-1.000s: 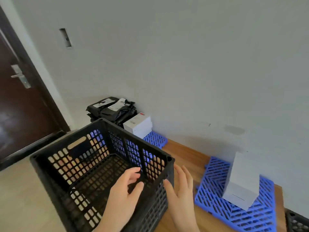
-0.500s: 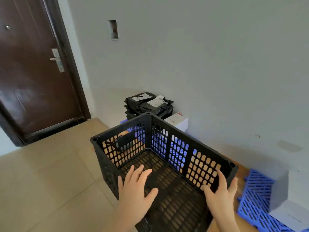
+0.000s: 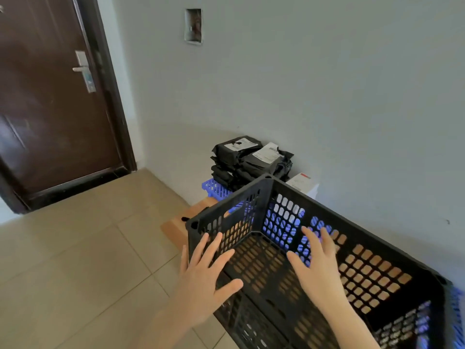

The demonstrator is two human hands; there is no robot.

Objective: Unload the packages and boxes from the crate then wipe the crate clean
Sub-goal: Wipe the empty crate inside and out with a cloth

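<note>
A black perforated crate (image 3: 372,238) fills the lower right, and nothing lies inside it. My left hand (image 3: 206,275) has its fingers spread over the crate's near left rim. My right hand (image 3: 319,268) is held inside the crate with straight, spread fingers, in front of the far wall. Behind the crate, black wrapped packages (image 3: 249,159) with white labels are stacked against the wall. A white box (image 3: 303,183) with a red mark sits beside them, partly hidden by the crate's rim.
A blue plastic pallet (image 3: 216,188) lies under the packages on a low wooden board (image 3: 198,210). A dark brown door (image 3: 50,96) stands at the left. Beige floor tiles (image 3: 88,260) spread to the left of the crate. The grey wall runs close behind.
The view has swung left, so the door fills more of the frame. My right hand has moved from the crate's right rim to its inside. The white box on the right pallet has left the view.
</note>
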